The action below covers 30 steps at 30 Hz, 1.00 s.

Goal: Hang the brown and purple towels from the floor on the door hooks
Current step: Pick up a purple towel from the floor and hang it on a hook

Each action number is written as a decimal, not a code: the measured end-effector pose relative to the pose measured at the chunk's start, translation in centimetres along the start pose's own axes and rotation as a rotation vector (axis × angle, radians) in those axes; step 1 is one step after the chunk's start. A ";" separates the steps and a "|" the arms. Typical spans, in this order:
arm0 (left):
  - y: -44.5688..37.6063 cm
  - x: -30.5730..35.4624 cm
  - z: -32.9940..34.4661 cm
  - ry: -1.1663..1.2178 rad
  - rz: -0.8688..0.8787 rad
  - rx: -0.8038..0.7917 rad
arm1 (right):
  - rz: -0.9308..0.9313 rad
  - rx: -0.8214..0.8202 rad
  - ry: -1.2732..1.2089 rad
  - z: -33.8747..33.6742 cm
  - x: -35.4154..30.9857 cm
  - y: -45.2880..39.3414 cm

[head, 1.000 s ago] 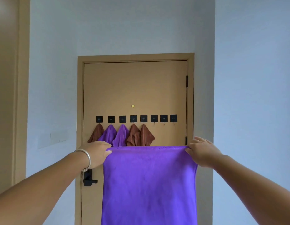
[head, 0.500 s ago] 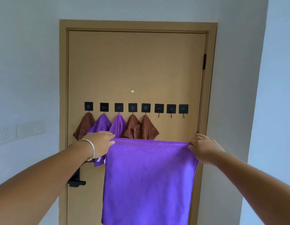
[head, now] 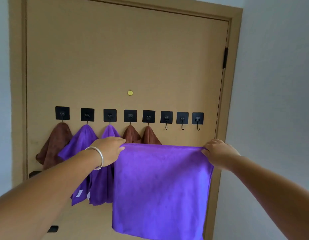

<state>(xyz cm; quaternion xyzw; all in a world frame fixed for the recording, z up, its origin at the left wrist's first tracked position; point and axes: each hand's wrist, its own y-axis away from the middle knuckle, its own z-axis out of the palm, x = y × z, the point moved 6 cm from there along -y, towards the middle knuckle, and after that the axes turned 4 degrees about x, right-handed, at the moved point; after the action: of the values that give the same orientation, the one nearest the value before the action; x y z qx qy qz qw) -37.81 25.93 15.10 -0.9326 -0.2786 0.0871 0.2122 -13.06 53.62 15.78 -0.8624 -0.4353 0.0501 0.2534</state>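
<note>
A purple towel hangs spread flat in front of the door. My left hand pinches its top left corner and my right hand grips its top right corner. On the door runs a row of black hooks. From the left, a brown towel, two purple towels and two brown towels hang on the first five. The three hooks on the right are bare, just above the held towel's top edge.
The tan door frame borders white walls on both sides. A black hinge sits on the right edge. Part of a black door handle shows low on the left, behind my left arm. A brass peephole sits above the hooks.
The view has closed in on the door, which now fills the frame. Both hands kept their hold on the purple towel's top corners and carried it up toward the hook row.
</note>
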 end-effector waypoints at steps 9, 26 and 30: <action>-9.0 0.5 2.4 -0.004 0.018 0.137 | 0.007 0.074 -0.126 3.0 2.5 -9.8; -18.2 1.4 3.3 -0.227 0.027 0.283 | -0.498 0.362 -0.110 4.2 1.2 -19.0; -19.4 2.9 3.5 -0.334 -0.015 0.223 | -0.433 0.321 0.021 4.3 -1.0 -20.5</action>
<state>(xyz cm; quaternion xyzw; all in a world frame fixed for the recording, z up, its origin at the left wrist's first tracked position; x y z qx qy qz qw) -45.77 43.42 20.51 -0.8739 -0.3054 0.2692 0.2656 -29.84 64.67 21.74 -0.6987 -0.5934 0.0540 0.3961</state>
